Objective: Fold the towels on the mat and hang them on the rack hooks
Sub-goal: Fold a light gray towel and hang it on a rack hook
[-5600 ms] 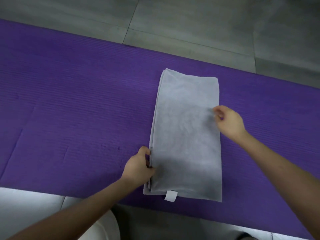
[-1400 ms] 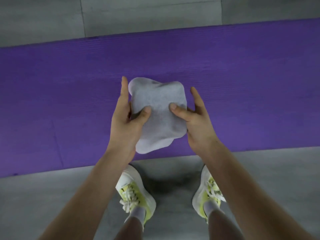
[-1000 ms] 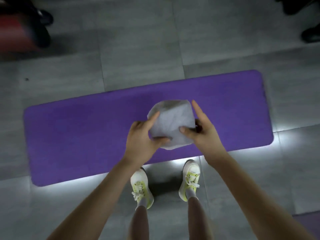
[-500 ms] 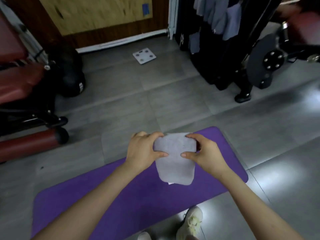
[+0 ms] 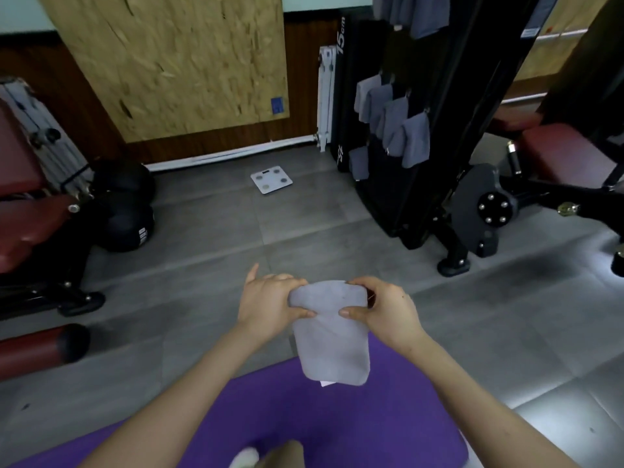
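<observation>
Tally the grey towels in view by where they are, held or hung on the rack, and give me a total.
Held by left hand and right hand: 1 folded towel
Hung on the rack, slanted row of towels: 4
Hung below that row, lone towel: 1
Top-edge towels: cut off, uncounted
Total: 6

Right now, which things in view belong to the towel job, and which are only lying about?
Job: folded towel, pinched by left hand and right hand; purple mat; rack; hung towels.
Lying about: scale; medicine balls; red bench; plywood board.
</observation>
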